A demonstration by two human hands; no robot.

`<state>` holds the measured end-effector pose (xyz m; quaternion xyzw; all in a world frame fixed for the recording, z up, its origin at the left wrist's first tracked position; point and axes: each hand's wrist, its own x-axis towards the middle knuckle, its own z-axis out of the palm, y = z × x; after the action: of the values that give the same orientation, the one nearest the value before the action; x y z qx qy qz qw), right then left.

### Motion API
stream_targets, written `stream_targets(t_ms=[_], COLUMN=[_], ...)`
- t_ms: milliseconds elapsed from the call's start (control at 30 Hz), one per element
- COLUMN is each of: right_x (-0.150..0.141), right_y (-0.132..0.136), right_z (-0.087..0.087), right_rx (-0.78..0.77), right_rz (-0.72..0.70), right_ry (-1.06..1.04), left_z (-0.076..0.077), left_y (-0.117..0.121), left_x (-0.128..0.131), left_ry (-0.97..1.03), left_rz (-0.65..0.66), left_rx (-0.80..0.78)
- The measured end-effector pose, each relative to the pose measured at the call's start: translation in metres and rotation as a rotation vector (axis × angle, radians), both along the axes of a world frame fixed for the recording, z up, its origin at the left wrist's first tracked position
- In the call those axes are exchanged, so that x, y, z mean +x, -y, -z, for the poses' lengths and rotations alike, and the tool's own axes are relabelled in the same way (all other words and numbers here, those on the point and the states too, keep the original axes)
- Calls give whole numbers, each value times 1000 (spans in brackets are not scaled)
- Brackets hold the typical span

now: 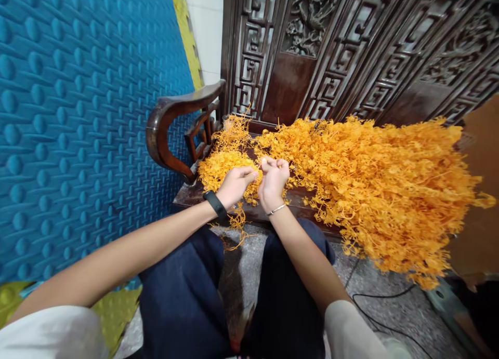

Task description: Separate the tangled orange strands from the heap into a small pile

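My left hand [234, 185], with a black wristband [214, 203], is closed in a pinch over the small pile of orange curly stringy pieces [216, 167] at the left of the bench seat. Close beside it, my right hand [273, 178] has its fingers curled together, palm turned up. What sits between the fingertips of either hand is too small to make out. A large heap of the same orange pieces [390, 187] spreads to the right along the dark wooden bench [300, 197]. Several loose strands [238, 221] hang over the front edge near my left wrist.
A curved wooden armrest [158, 135] bounds the bench on the left, and a carved lattice backrest [288, 89] rises behind. Blue textured foam matting [89, 115] stands at the left. A black cable [384, 295] lies on the speckled floor [370, 276] at the lower right.
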<state>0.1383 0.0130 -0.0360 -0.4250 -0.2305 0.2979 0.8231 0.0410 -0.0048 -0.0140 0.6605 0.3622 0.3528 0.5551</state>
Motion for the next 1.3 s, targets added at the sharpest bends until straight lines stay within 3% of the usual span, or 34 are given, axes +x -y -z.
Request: stream_targets(t_ms=[233, 300, 367, 467, 533, 633, 700, 833, 1000, 1167, 1300], right_x=[3, 20, 50, 97, 116, 122, 119, 121, 131, 136, 138], right_y=[-14, -21, -25, -21, -14, -9, -9, -15, -14, -13, -14], right_z=[9, 4, -5, -17, -16, 0, 13, 27, 25, 27, 30], right_rx=[-20, -51, -92, -95, -188, -381, -489, -644, -701, -825, -907], right_rz=[21, 100, 211, 241, 35, -437, -590, -571, -598, -592, -538], right_ry=[44, 35, -1, 0, 119, 390, 581, 788, 959, 1110, 1192], left_z=[5, 7, 11, 15, 15, 12, 11, 9, 2, -1, 1], left_y=[-6, 6, 28, 57, 63, 52, 42, 31, 20, -4, -19], left_x=[5, 5, 2, -6, -13, -23, -29, -37, -40, -45, -46], left_ry=[-53, -87, -158, -198, -177, -168, -183, -188, -203, -31, 57], left_rz=[-47, -26, 105, 265, 273, 246, 242, 238, 198, 63, 77], left_rx=[85, 92, 93, 83, 88, -15, -127, -198, -160, -77, -71])
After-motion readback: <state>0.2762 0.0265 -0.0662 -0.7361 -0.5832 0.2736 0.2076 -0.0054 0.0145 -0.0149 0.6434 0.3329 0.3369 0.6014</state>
